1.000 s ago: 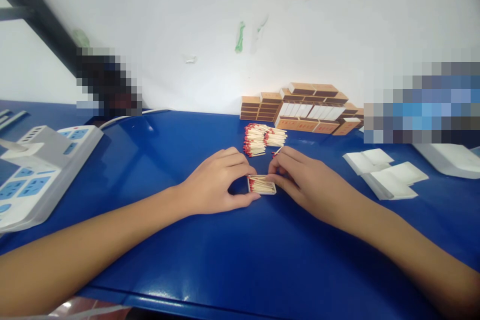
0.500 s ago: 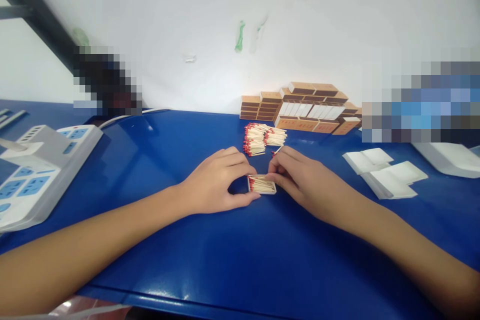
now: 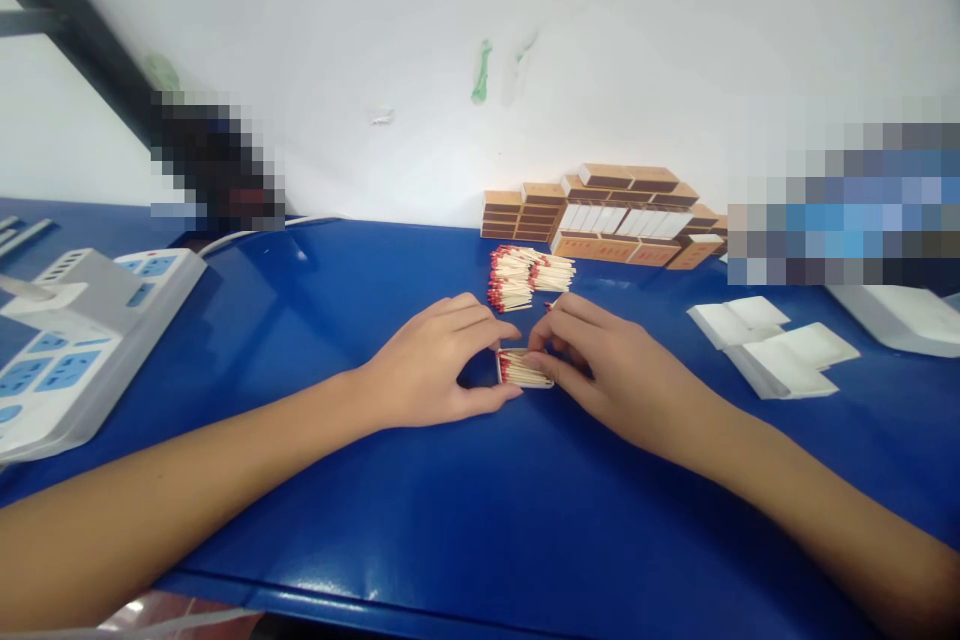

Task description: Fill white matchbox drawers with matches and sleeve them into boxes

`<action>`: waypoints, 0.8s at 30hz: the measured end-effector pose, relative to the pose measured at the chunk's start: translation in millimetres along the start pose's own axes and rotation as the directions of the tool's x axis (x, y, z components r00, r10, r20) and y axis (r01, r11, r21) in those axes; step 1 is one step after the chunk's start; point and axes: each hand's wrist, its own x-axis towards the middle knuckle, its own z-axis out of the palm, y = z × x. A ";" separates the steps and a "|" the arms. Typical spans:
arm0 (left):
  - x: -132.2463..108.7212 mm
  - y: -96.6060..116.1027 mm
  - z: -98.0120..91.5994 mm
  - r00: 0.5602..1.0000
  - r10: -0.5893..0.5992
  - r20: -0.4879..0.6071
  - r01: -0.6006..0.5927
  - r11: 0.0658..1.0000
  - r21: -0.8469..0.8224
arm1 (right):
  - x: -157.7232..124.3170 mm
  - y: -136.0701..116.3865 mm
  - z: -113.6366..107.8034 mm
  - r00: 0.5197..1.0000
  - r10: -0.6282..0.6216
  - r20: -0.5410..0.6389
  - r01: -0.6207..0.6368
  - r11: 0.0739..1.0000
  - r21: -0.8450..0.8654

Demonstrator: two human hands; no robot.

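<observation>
A small white matchbox tray (image 3: 545,385) lies on the blue table, filled with red-headed matches (image 3: 517,369). My left hand (image 3: 435,360) rests at its left end, thumb on the near edge and index finger reaching over the far edge. My right hand (image 3: 592,350) is over the tray's right part, thumb and index finger pinched together at the matches; whatever is between the fingertips is hidden. A red match head (image 3: 548,306) shows just beyond the right knuckles. Two bunches of loose matches (image 3: 512,278) lie behind the tray.
Stacked matchboxes (image 3: 615,248) stand against the white wall. At the right lie several white empty trays (image 3: 795,360). A white power strip (image 3: 97,360) with blue sockets fills the left side. The table's front edge (image 3: 337,605) runs along the bottom.
My right fingertips have moved slightly left, further over the tray. The left index finger has stretched out rightward above the tray's far edge. The tray stays in place.
</observation>
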 end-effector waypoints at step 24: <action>-1.8 1.1 1.5 1.000 -0.003 -0.023 0.002 1.000 -0.030 | 4.2 -10.1 4.4 0.998 -0.059 0.029 0.062 0.988 -0.140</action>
